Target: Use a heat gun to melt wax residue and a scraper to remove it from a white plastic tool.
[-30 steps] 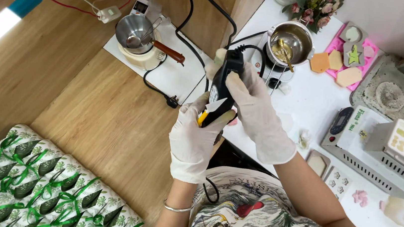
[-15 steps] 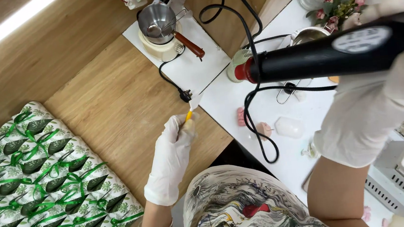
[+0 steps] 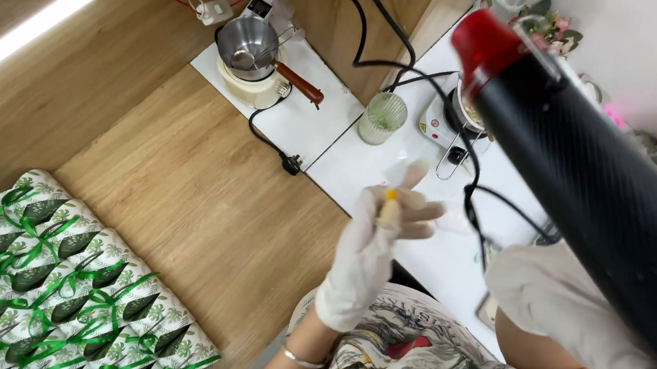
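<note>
My left hand (image 3: 365, 258), in a white glove, is raised over the edge of the white worktop (image 3: 434, 263). Its fingertips pinch a small pale piece with a yellow-orange tip (image 3: 389, 204). My right hand (image 3: 556, 303), also gloved, grips a large black heat gun (image 3: 596, 173) very close to the camera. The gun's red nozzle (image 3: 484, 39) points up and away, to the right of the small piece. The gun's black cable (image 3: 472, 194) hangs down between the two hands. The gun hides much of the right side of the worktop.
A metal pot on a cream heater (image 3: 247, 48) stands on a white board (image 3: 318, 124). Next to the board stand a ribbed glass (image 3: 382, 115) and a small burner (image 3: 440, 124). Black cables (image 3: 377, 29) run along the back. Green-ribboned gift packs (image 3: 56, 302) lie on the wooden floor at left.
The heat gun swung from lying across the view to pointing up and away, nearer the camera. My left hand rose toward the middle with the small piece.
</note>
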